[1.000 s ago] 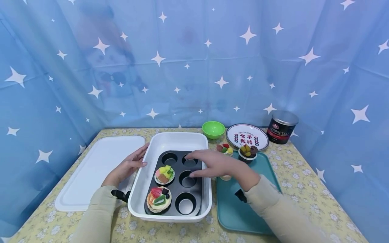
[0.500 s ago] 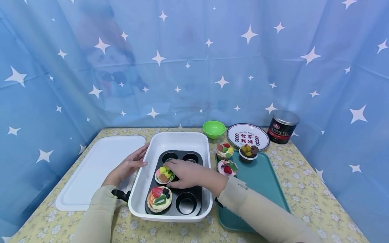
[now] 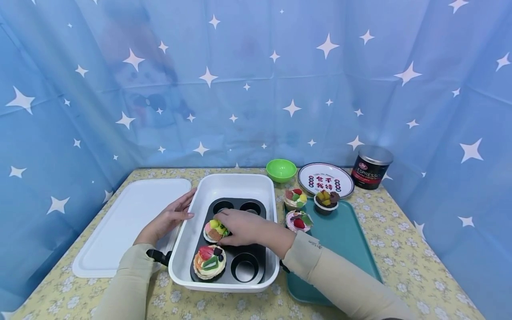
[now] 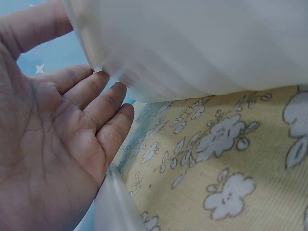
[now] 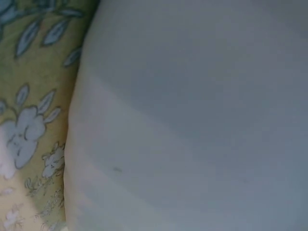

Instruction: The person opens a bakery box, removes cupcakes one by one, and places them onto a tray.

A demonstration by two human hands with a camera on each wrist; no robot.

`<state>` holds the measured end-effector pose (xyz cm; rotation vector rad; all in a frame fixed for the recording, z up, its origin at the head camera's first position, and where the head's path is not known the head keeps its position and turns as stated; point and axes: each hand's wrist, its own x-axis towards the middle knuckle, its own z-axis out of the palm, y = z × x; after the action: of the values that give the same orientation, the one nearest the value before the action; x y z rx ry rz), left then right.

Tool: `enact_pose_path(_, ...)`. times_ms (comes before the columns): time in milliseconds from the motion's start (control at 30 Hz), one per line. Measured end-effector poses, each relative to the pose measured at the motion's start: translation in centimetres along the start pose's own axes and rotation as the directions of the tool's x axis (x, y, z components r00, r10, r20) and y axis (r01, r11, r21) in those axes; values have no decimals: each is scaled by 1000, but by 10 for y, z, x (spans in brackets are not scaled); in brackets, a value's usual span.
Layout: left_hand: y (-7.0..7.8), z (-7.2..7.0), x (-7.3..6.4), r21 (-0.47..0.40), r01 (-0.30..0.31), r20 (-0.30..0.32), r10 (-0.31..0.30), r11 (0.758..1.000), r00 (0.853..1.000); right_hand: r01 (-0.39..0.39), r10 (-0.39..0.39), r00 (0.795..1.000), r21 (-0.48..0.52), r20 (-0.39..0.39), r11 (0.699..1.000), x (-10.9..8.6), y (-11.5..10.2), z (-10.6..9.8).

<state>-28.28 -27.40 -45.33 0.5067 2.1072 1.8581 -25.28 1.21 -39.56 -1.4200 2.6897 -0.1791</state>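
Note:
In the head view my right hand (image 3: 242, 226) grips a fruit-topped cupcake (image 3: 213, 232) seated in the middle-left cup of a dark muffin pan (image 3: 229, 256). Fingertips lie at its far edge, the thumb at its near right side. A larger fruit-topped cupcake (image 3: 210, 262) fills the front-left cup. The pan lies inside a deep white container (image 3: 239, 183). Against that container's left side rests my left hand (image 3: 168, 218); the left wrist view shows nearly straight fingers (image 4: 108, 103) touching the outer wall (image 4: 192, 53). The right wrist view has only the white wall (image 5: 192, 115) and tablecloth.
A white lid-like tray (image 3: 124, 222) lies at left. On the teal tray (image 3: 340, 253) at right stand two fruit cupcakes (image 3: 295, 199) and a chocolate one (image 3: 326, 202). Behind are a green bowl (image 3: 281, 170), an oval plate (image 3: 326, 178) and an espresso tin (image 3: 371, 168).
My right hand has moved left and down from above the pan's right cups onto the middle-left cupcake, staying there over the last half second. The left hand has kept its place.

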Motion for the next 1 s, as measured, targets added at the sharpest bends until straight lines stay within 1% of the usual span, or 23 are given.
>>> enact_pose_path(433,0,-1,0,-9,5,0,-5,1000,1000,-3,3,1000,-23,-1,1000,2,0,0)
enact_pose_path(567,0,-1,1,2,11,1,-11,1000,1000,-8,8,1000,-26,3,1000,2,-1,-1)
enact_pose_path(733,0,-2,0,-3,9,4,-9,1000,1000,-12,12,1000,-64,7,998,2,-3,-2)
enact_pose_path(1000,0,-2,0,-13,-1,14,1,1000,1000,22,-24,1000,-104,-16,994,0,-6,-4)
